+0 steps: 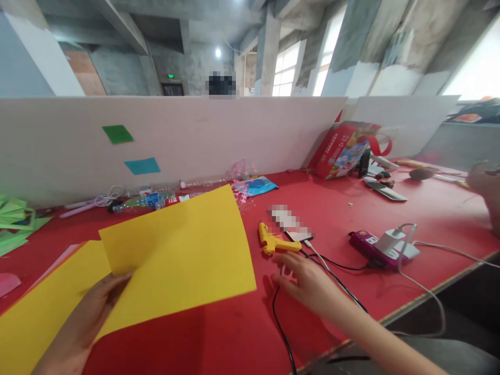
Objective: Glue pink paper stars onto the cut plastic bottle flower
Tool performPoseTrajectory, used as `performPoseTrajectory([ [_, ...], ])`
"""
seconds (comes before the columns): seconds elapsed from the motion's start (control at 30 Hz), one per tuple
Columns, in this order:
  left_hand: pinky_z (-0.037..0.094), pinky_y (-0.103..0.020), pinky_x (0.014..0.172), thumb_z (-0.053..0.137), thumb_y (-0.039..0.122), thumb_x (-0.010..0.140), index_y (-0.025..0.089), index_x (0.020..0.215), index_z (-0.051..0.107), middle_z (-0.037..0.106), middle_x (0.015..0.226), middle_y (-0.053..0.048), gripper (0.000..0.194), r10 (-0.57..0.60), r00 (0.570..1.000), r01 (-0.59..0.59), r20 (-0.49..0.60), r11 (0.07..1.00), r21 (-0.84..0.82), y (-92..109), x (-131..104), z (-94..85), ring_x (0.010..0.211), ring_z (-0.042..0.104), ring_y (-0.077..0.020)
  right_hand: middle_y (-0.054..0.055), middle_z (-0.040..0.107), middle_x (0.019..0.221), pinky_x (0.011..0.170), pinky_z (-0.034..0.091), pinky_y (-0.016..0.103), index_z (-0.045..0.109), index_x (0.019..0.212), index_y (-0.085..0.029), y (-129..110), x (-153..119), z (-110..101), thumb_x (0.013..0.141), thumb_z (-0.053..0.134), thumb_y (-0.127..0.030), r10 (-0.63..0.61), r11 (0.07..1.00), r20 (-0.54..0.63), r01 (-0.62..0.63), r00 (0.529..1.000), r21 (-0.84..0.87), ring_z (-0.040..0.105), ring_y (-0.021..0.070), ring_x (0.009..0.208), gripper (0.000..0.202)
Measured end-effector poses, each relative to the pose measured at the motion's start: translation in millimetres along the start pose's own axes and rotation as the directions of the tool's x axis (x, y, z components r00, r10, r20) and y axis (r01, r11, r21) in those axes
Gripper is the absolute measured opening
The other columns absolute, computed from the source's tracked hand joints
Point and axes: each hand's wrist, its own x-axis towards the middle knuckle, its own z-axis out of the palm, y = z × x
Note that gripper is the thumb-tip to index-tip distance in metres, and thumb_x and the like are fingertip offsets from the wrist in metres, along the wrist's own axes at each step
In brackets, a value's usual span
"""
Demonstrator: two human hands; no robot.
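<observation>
My left hand (94, 307) is closed on a plain yellow craft sheet (187, 250), tilted up above the table. Part of the grip is hidden behind the sheet, and I cannot tell whether it is paper or foam. Another yellow sheet (47, 302) lies beneath the left wrist, with orange and pink edges showing under it. Over the table, my right hand (302, 276) has its fingers apart and slightly curled, just in front of a yellow glue gun (275, 243). A black cable (276, 317) passes by its fingertips; whether they touch it is unclear.
Behind the glue gun lies a phone (299, 234) on a white cable. A purple power strip (371, 247) with a white charger sits to the right. Plastic bottles (135, 204) and a red bag (339, 151) line the white partition (195, 135). Another person's hand (484, 182) shows far right.
</observation>
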Motion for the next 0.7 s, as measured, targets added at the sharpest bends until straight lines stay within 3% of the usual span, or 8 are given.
performPoseTrajectory([
  [0.1,0.058,-0.038,0.071,0.071,0.031,0.063,0.018,0.098,0.062,0.075,0.082,-0.001,0.038,-0.123,0.98,0.115,0.154,0.991,0.061,0.1,-4.0,-0.6,0.085,0.071,-0.0275,0.009,0.062,0.103,0.086,0.046,0.036,0.064,0.103,-0.02,-5.9,-31.3,17.8,0.082,0.055,-0.017,-0.127,0.983,0.12,0.141,0.985,-0.12,0.056,0.0225,0.097,0.023],
  [0.2,0.058,-0.035,0.062,0.079,0.033,0.05,0.021,0.09,0.061,0.075,0.08,-0.001,0.046,-0.12,0.993,0.113,0.021,0.969,0.221,-0.1,-2.5,-1.4,0.081,0.071,-0.0278,0.007,0.063,0.094,0.081,0.045,0.035,0.066,0.091,-0.021,-1.0,-43.3,23.7,0.086,0.055,-0.019,-0.133,0.962,0.128,0.159,0.983,-0.221,0.057,0.022,0.091,0.012],
  [0.27,0.059,-0.034,0.06,0.081,0.036,0.045,0.022,0.085,0.06,0.075,0.075,-0.001,0.048,-0.131,0.991,0.134,-0.03,0.945,0.297,-0.5,-3.8,0.3,0.078,0.072,-0.028,0.007,0.063,0.08,0.074,0.045,0.033,0.065,0.077,-0.018,10.5,-42.8,19.2,0.09,0.051,-0.021,-0.103,0.934,0.094,0.129,0.99,-0.333,0.058,0.0207,0.08,0.019],
  [0.43,0.058,-0.039,0.06,0.081,0.041,0.049,0.019,0.105,0.059,0.074,0.067,-0.001,0.064,-0.215,0.964,0.152,0.155,0.927,0.342,-3.5,-15.7,11.7,0.068,0.072,-0.0314,0.006,0.063,0.067,0.065,0.042,0.03,0.062,0.065,-0.018,36.1,-30.8,-5.8,0.092,0.046,-0.021,-0.003,0.817,0.064,0.039,0.998,-0.575,0.061,0.0205,0.07,0.031],
  [0.57,0.058,-0.038,0.062,0.082,0.041,0.046,0.016,0.114,0.054,0.076,0.071,-0.003,0.078,-0.179,0.968,0.096,0.178,0.914,0.395,-5.2,-12.6,15.5,0.068,0.072,-0.0316,0.006,0.065,0.092,0.075,0.044,0.028,0.063,0.089,-0.02,44.9,0.1,-24.0,0.091,0.048,-0.023,0.09,0.812,-0.107,-0.135,0.99,-0.567,0.063,0.0197,0.088,0.016],
  [0.7,0.059,-0.037,0.064,0.082,0.046,0.043,0.019,0.105,0.058,0.076,0.073,-0.001,0.072,-0.15,0.975,0.074,0.166,0.916,0.395,-7.1,-2.4,11.7,0.07,0.072,-0.0304,0.014,0.059,0.116,0.086,0.042,0.033,0.055,0.117,-0.016,68.3,47.7,-35.2,0.09,0.049,-0.034,0.175,0.769,-0.243,-0.287,0.954,-0.571,0.057,0.0267,0.109,0.032],
])
